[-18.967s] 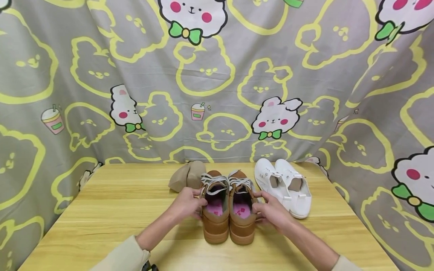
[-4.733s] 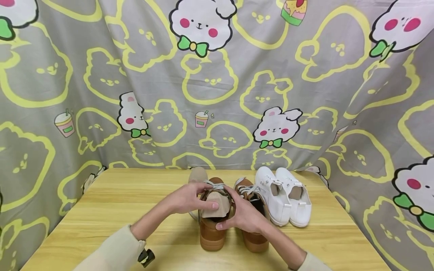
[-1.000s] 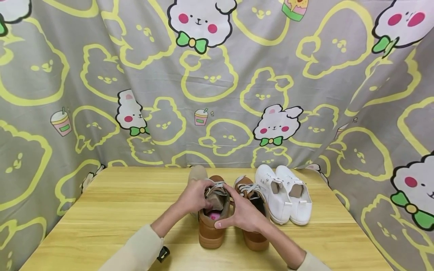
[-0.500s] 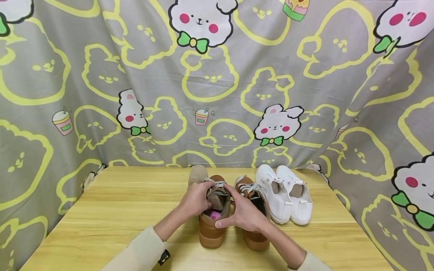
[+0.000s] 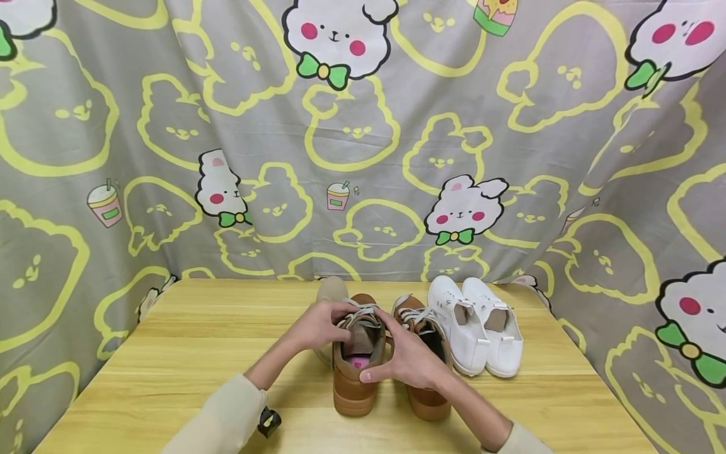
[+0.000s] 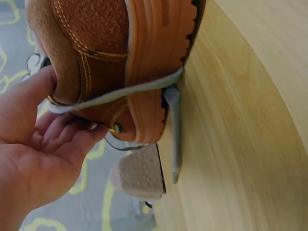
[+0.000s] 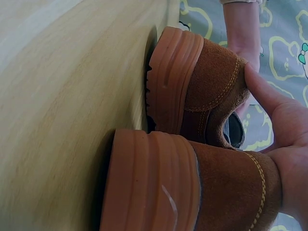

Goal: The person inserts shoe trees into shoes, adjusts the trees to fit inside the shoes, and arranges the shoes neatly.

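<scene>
In the head view my left hand (image 5: 317,325) grips the left brown lace-up shoe (image 5: 354,391) at its collar, thumb over the edge of the opening and fingers along the outer side. My right hand (image 5: 416,362) spans the same shoe's other side, thumb at the heel rim and fingertips by the laces. Inside the opening sits a taupe insert (image 5: 358,340) toward the toe, with a pink insole behind it. The other brown shoe (image 5: 428,403) stands under my right hand; its heel (image 7: 231,187) fills the front of the right wrist view. A loose grey lace (image 6: 120,93) crosses the gripped shoe's side.
Behind the gripped shoe lies a second taupe insert (image 5: 331,289). Two white shoes (image 5: 501,359) stand to the right, the nearer one right beside the brown shoe. A patterned curtain (image 5: 363,151) rises behind the wooden table (image 5: 227,315).
The brown shoes stood together with pink insoles showing; they are now apart. The taupe insert that stuck out of the left shoe now lies deeper inside. My left hand has just drawn slightly back left.
</scene>
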